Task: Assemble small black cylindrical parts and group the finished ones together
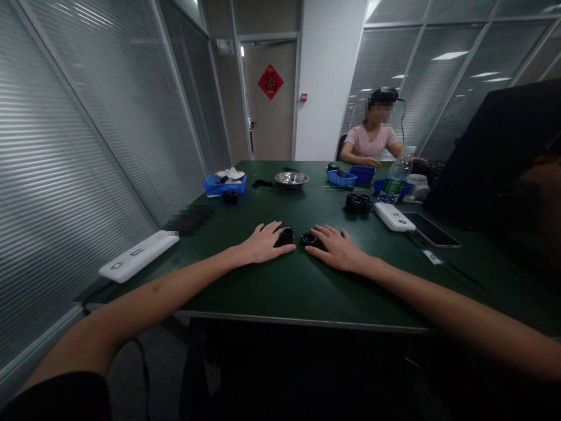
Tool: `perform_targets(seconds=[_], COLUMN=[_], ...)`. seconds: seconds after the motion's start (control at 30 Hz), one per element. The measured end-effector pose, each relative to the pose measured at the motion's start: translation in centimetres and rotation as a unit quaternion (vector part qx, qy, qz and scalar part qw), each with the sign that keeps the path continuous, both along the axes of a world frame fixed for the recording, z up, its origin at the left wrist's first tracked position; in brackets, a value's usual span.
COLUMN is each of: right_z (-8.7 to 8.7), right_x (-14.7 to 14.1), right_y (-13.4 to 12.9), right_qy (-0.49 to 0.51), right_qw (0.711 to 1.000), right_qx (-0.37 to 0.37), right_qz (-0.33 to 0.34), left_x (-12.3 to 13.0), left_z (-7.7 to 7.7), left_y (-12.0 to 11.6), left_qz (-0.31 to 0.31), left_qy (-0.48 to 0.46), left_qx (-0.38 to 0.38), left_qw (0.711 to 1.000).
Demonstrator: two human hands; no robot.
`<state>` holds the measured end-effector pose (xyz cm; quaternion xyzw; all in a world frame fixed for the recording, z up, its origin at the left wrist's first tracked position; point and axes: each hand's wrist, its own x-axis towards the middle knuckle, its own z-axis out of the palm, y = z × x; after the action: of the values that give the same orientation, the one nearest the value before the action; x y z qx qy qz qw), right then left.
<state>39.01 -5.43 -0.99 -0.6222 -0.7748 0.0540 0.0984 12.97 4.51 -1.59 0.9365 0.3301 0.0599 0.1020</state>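
Observation:
My left hand [265,242] lies flat on the green table [263,292], fingers spread forward, with a small black round part [287,235] beside it between thumb and index finger. My right hand [336,248] also rests palm down with its fingers apart. A second black ring-shaped part [309,238] sits at its thumb and index finger, partly hidden by them. The two black parts stand a short gap apart. Neither hand is closed around its part; whether the fingers touch the parts is hard to tell.
Beyond the hands are a metal bowl [291,179], a blue basket [225,183], black parts [358,203] and a bottle [397,175]. White power banks [139,256] [393,217] lie at both sides, a phone [432,229] at right. A person [372,137] sits across.

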Motion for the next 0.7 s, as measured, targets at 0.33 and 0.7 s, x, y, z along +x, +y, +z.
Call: perform_targets(seconds=[0.33, 0.7], right_z=[0.2, 1.3], right_x=[-0.1, -1.5], right_y=[0.1, -1.5], right_qy=[0.022, 0.047], right_qw=[0.999, 0.979], right_qx=[0.042, 0.149], right_qz=[0.013, 0.130], left_x=[0.2, 0.4], left_z=[0.8, 1.9], left_y=[-1.0, -2.0], left_qz=[-0.017, -0.125], left_qy=[-0.017, -0.040], left_qx=[0.002, -0.016], left_qw=[1.000, 0.991])
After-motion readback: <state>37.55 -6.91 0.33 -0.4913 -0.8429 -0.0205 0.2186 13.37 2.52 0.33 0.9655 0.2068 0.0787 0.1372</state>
